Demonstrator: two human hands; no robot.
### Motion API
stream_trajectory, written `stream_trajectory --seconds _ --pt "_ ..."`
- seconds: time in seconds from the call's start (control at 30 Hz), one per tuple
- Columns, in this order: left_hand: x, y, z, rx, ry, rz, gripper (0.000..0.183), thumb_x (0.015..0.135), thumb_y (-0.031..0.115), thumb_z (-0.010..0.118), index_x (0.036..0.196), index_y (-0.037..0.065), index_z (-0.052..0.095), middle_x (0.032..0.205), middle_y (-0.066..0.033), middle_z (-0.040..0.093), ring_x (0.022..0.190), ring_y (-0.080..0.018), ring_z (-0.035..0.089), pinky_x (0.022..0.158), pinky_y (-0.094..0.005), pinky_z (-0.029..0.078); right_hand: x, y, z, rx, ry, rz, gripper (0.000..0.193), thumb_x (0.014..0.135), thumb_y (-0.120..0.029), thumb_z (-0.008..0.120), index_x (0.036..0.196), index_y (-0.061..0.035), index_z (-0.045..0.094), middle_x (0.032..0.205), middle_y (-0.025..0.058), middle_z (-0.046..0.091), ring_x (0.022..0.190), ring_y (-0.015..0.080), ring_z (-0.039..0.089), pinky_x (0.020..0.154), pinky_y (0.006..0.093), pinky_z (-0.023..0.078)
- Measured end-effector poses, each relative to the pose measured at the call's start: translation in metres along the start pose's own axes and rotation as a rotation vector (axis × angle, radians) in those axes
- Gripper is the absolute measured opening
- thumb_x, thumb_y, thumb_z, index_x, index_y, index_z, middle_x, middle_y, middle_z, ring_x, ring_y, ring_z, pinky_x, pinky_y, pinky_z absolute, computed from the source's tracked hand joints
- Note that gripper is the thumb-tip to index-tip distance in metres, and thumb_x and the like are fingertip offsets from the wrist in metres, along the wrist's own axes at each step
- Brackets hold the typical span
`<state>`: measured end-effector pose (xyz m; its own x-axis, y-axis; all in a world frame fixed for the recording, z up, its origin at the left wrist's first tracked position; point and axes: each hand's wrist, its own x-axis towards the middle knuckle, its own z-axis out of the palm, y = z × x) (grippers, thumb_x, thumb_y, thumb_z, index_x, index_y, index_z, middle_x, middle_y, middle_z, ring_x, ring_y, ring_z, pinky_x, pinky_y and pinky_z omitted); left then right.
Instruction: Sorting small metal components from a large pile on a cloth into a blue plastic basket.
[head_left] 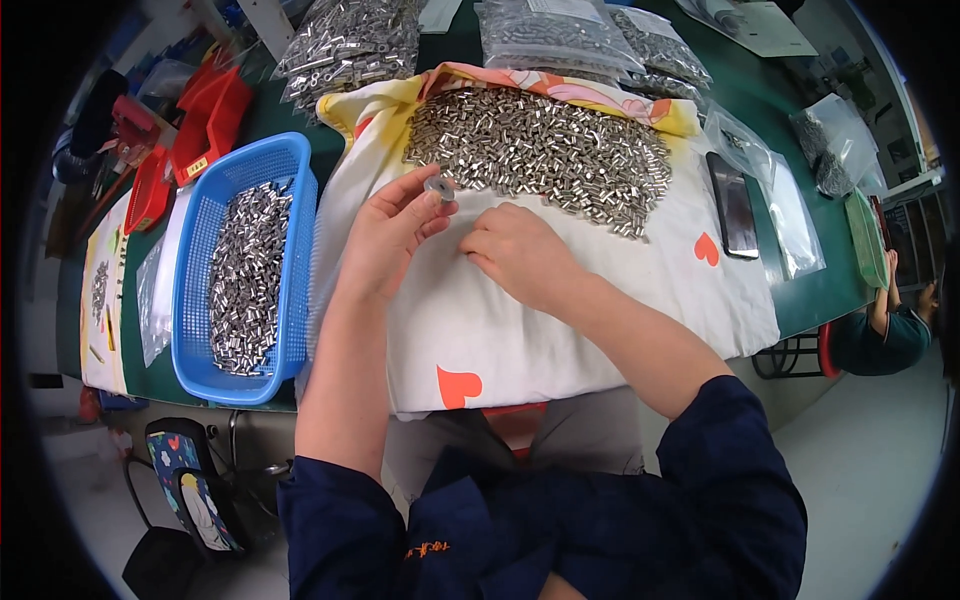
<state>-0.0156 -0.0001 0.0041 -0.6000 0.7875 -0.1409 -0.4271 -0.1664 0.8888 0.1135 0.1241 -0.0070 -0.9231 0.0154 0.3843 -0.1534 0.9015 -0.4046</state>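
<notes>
My left hand (385, 235) pinches a small round grey metal ring (439, 187) between thumb and fingers, raised over the white cloth (560, 345). Just right of it, my right hand (522, 250) is closed, fingertips together low over the cloth. Whatever those fingertips hold, if anything, is hidden or too small to make out. Beyond both hands spreads a large heap of short silvery metal sleeves (545, 145), lying on the far part of the cloth. To the left stands a blue plastic basket (297, 235) with many similar metal pieces (243, 285) inside.
Clear bags full of metal parts (350, 45) line the back of the green table (775, 90). Red bins (212, 120) stand at the far left. A dark phone (733, 205) lies by the cloth's right edge, near a clear bag (835, 145). Another person (880, 335) is at far right.
</notes>
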Motion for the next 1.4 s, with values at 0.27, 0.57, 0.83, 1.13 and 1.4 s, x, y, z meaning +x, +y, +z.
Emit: stream_trajectory --seconds 0.27,0.57,0.83,1.13,1.4 --pt "-0.002 0.000 0.008 0.038 -0.085 -0.063 0.037 0.079 0.005 0.059 0.115 0.002 0.050 0.100 -0.0075 0.059 0.086 -0.0156 0.058 0.075 -0.0255 0.046 -0.001 0.003 -0.030 0.156 -0.010 0.218 0.010 0.073 -0.008 0.058 0.081 -0.0037 0.061 0.081 0.0066 0.057 0.077 0.0206 0.054 0.069 0.0298 0.043" --pt "-0.003 -0.007 0.013 0.158 -0.240 -0.126 0.037 0.075 0.000 0.062 0.111 -0.002 0.052 0.094 -0.0069 0.061 0.083 -0.0118 0.058 0.076 -0.0230 0.047 0.002 0.002 -0.042 0.613 0.068 0.466 0.011 0.074 -0.007 0.061 0.084 -0.0029 0.062 0.076 0.0013 0.060 0.069 0.0089 0.054 0.064 0.0226 0.044" --pt "-0.009 -0.006 0.019 0.380 -0.219 -0.130 0.035 0.076 0.000 0.061 0.109 -0.004 0.053 0.092 -0.0064 0.061 0.081 -0.0092 0.056 0.073 -0.0207 0.046 -0.004 0.000 -0.035 0.254 0.102 0.213 0.008 0.069 -0.006 0.061 0.076 -0.0028 0.060 0.074 0.0076 0.060 0.065 0.0187 0.058 0.060 0.0283 0.047" --pt "-0.015 0.000 0.021 0.316 -0.251 -0.216 0.033 0.076 -0.002 0.059 0.108 -0.004 0.054 0.093 -0.0071 0.061 0.081 -0.0100 0.058 0.074 -0.0209 0.046 -0.001 0.007 -0.050 0.646 -0.159 0.430 0.010 0.073 -0.007 0.061 0.081 -0.0035 0.064 0.076 0.0039 0.062 0.070 0.0104 0.056 0.065 0.0232 0.045" --pt "-0.015 -0.008 0.020 0.382 -0.250 -0.242 0.032 0.076 -0.001 0.060 0.108 -0.004 0.054 0.093 -0.0065 0.061 0.082 -0.0088 0.057 0.073 -0.0206 0.046 -0.003 0.015 -0.039 0.706 -0.196 0.486 0.010 0.070 -0.007 0.065 0.078 -0.0042 0.060 0.070 0.0005 0.059 0.065 0.0067 0.052 0.060 0.0220 0.043"
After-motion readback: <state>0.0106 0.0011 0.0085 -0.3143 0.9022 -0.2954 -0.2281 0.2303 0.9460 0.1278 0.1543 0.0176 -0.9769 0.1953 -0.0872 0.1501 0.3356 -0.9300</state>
